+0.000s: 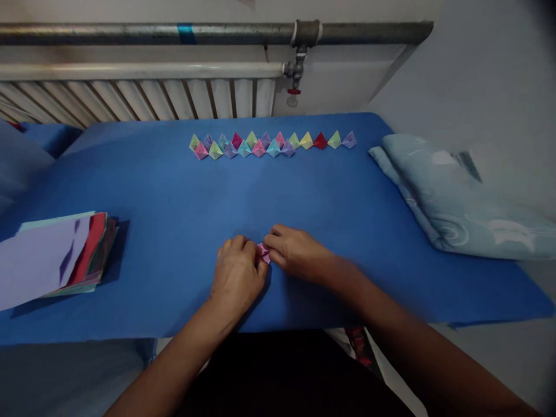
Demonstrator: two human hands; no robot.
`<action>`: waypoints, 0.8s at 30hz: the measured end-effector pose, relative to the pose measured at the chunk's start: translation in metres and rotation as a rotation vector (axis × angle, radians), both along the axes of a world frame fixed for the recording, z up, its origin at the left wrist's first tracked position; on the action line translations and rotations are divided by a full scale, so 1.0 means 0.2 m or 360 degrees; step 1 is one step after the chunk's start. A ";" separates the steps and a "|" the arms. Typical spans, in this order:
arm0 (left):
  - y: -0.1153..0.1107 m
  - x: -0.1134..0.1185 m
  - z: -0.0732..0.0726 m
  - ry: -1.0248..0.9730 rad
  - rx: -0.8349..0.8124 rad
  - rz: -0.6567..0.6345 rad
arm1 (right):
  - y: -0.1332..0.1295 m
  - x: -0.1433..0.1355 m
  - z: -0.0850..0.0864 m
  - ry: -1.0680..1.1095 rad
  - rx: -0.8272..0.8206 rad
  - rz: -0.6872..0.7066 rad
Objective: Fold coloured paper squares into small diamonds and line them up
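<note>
A small pink folded paper piece (264, 253) is pinched between my two hands, low over the blue tabletop near its front edge. My left hand (238, 269) closes on its left side, with the thumb underneath. From the right, my right hand (295, 249) grips it with bent fingers and thumb. The fingers hide much of the piece, so its full shape does not show. Further back, several folded paper pieces (259, 148) in pink, green, blue, purple, yellow and red stand in two rows with pointed tops.
A stack of coloured paper sheets (39, 255) lies at the left, purple on top. At the right is a folded pale green cloth (469, 202). Behind the blue-covered table (174, 191) are a radiator (143, 98) and a metal pipe (243, 33) with a valve.
</note>
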State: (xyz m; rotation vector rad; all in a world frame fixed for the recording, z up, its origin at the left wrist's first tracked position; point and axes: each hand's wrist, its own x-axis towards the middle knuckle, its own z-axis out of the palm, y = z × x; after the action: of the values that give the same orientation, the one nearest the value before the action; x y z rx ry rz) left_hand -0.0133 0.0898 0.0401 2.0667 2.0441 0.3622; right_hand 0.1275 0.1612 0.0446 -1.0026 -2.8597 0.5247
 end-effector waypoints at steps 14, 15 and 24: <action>0.06 0.09 0.06 0.0395 -0.0307 0.0021 | -0.03 -0.14 0.10 -0.0489 -0.0083 -0.0072; 0.06 0.09 0.06 0.0395 -0.0300 0.0022 | -0.02 -0.14 0.09 -0.0479 -0.0102 -0.0095; 0.03 -0.17 0.06 -0.0257 -0.0131 -0.0143 | -0.05 0.10 0.01 0.0506 0.0067 -0.0195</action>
State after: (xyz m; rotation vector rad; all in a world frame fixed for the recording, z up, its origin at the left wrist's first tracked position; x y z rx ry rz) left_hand -0.0465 0.0966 0.0513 2.0026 1.8362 0.4082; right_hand 0.1481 0.1511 0.0457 -0.9806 -2.5039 0.5549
